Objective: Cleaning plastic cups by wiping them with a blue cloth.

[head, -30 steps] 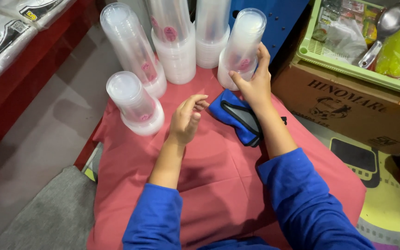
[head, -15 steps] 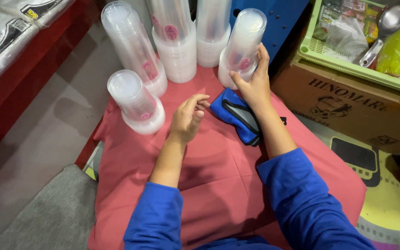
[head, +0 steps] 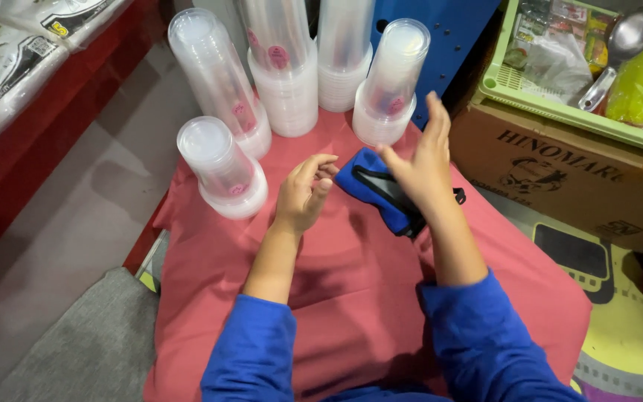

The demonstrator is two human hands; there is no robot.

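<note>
Several stacks of clear plastic cups stand upside down at the far side of a red cloth (head: 351, 298). My right hand (head: 423, 160) hovers open just in front of the rightmost cup stack (head: 392, 85), not touching it. A blue pouch (head: 381, 190) with black trim lies under and beside that hand. My left hand (head: 303, 192) is half curled and holds nothing, between the pouch and a short cup stack (head: 221, 167) at the left. A taller, tilted stack (head: 217, 78) stands behind that one.
Two more cup stacks (head: 284, 71) stand at the back middle. A cardboard box (head: 560, 175) at the right carries a green tray (head: 552, 93) with packets and a metal ladle (head: 623, 41). A red shelf (head: 46, 112) with bags runs along the left.
My right hand has let go of the rightmost cup stack and drawn back with its fingers spread. My left hand has barely moved.
</note>
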